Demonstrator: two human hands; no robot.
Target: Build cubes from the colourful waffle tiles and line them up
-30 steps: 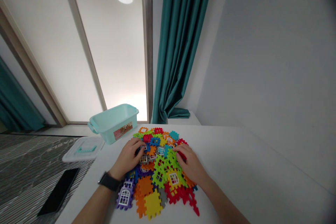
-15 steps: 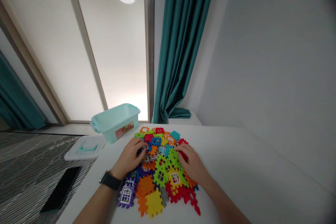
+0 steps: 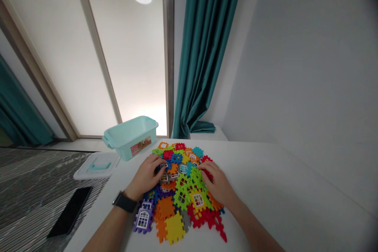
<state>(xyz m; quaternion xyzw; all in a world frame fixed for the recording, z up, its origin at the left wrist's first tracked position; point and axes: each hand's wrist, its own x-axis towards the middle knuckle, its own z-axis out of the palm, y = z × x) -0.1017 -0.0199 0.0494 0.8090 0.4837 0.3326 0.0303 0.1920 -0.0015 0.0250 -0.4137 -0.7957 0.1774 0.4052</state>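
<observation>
A heap of flat, notched plastic pieces in many colours lies on the white table [image 3: 265, 193]. My left hand [image 3: 148, 175] rests on the heap's left side, fingers apart and curved over blue and grey pieces. On the right side lies my right hand [image 3: 216, 183], its fingers spread by the green pieces [image 3: 182, 191] and red ones. Neither hand has lifted a piece. Nearest me are a yellow square piece [image 3: 175, 227], an orange piece [image 3: 164, 208] and a purple piece with a white window [image 3: 143, 217].
An open mint-green tub [image 3: 126, 136] stands at the table's back left. Beside it lies a clear lid [image 3: 97, 166], with a black phone [image 3: 70, 212] nearer me on the left. A teal curtain [image 3: 203, 55] hangs behind the table.
</observation>
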